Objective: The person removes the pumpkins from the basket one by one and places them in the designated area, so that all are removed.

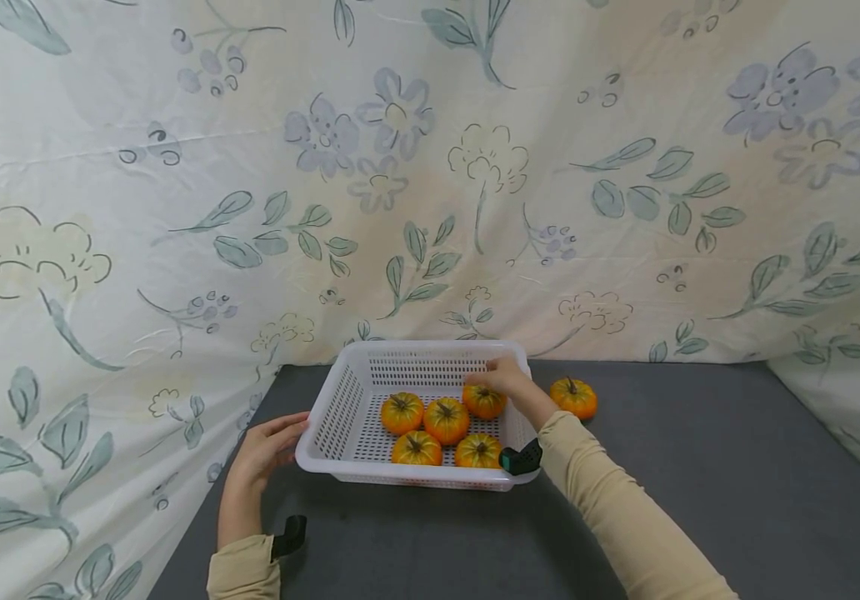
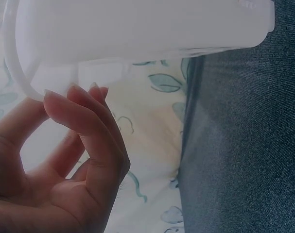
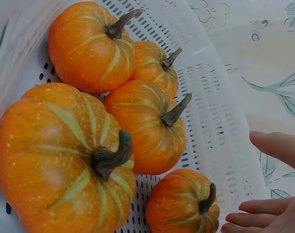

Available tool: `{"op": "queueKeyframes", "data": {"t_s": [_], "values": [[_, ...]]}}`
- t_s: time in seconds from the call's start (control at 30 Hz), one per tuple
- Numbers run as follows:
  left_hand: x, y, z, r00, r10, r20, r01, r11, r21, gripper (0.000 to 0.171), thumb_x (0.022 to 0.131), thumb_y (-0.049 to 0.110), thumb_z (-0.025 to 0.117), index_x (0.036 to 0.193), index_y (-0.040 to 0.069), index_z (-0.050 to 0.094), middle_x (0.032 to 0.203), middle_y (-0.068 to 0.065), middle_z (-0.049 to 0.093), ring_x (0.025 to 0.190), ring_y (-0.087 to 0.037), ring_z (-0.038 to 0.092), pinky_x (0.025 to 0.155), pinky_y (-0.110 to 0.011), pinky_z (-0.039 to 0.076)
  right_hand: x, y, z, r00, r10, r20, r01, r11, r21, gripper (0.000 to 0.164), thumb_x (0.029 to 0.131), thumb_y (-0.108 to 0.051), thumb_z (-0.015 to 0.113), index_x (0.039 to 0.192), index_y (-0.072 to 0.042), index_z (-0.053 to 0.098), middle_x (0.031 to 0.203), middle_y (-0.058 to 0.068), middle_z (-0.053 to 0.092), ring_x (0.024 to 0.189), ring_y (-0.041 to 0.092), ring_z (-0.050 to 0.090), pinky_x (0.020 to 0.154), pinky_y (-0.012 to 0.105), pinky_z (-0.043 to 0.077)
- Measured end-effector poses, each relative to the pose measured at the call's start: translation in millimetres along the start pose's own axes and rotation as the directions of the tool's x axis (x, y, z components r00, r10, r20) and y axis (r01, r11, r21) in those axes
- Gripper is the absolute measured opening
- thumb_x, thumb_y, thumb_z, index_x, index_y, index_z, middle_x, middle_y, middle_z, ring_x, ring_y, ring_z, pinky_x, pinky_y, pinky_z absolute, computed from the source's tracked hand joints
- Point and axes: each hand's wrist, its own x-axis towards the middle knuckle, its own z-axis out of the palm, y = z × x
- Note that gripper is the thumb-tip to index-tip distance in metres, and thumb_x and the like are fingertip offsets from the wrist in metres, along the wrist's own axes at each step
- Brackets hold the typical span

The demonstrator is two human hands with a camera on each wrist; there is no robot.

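Note:
A white perforated plastic basket [image 1: 430, 475] stands on the dark table with several small orange pumpkins [image 1: 446, 420] inside. My left hand [image 1: 272, 450] is at its left rim; in the left wrist view the curled fingers and thumb of that left hand [image 2: 84, 150] hold the rim. My right hand [image 1: 503, 377] is over the basket's right side, just above the back-right pumpkin [image 1: 484, 403]. From the right wrist view, the right hand [image 3: 278, 208] has its fingers extended and apart from the nearest pumpkin [image 3: 182, 203]. Another pumpkin [image 1: 574, 398] lies outside, right of the basket.
A floral cloth [image 1: 430, 183] hangs behind and to the sides of the dark table [image 1: 700, 467]. Black wrist mounts [image 1: 290, 536] show on both arms; the right one overlaps the basket's front-right corner.

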Motion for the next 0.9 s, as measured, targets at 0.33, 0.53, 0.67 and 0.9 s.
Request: {"op": "queueKeyframes", "data": {"t_s": [0.33,0.53,0.67,0.9], "values": [[-0.2,-0.2,-0.3,1.000,0.003,0.007,-0.003,1.000,-0.012,0.056,0.088,0.031,0.073,0.132,0.000,0.059,0.098,0.010,0.070,0.084,-0.006,0.065,0.072,-0.029,0.050,-1.5,-0.2,4.7,1.000,-0.009,0.014,0.009,0.999,-0.039,0.068,0.089,-0.025,0.068,0.141,0.010,0.041,0.148,0.030,0.038,0.137,0.043,0.039,0.114,0.053,0.031],[-0.4,-1.1,-1.0,1.000,0.002,0.010,-0.002,1.000,-0.010,0.056,0.088,0.032,0.073,0.132,0.001,0.059,0.096,0.011,0.070,0.083,-0.006,0.065,0.072,-0.029,0.050,-1.7,1.1,6.1,1.000,-0.005,0.013,0.006,0.995,-0.099,0.066,0.088,-0.026,0.069,0.136,0.012,0.045,0.141,0.030,0.045,0.129,0.040,0.046,0.111,0.052,0.035],[-1.1,-1.2,-1.1,1.000,0.000,0.010,0.000,1.000,-0.010,0.057,0.088,0.033,0.073,0.133,0.001,0.058,0.099,0.010,0.070,0.084,-0.006,0.066,0.073,-0.029,0.050,-0.7,2.3,7.5,1.000,-0.009,0.012,0.011,0.991,-0.130,0.064,0.087,-0.026,0.070,0.133,0.013,0.048,0.135,0.029,0.050,0.121,0.037,0.050,0.107,0.049,0.039],[-1.3,-0.5,-1.0,1.000,0.003,0.010,-0.003,1.000,-0.006,0.057,0.088,0.034,0.073,0.133,0.002,0.059,0.101,0.009,0.070,0.085,-0.006,0.065,0.073,-0.029,0.050,1.4,3.8,7.2,1.000,-0.005,0.020,0.008,0.988,-0.152,0.063,0.084,-0.025,0.075,0.129,0.012,0.051,0.128,0.027,0.054,0.113,0.033,0.054,0.102,0.047,0.043]]}}
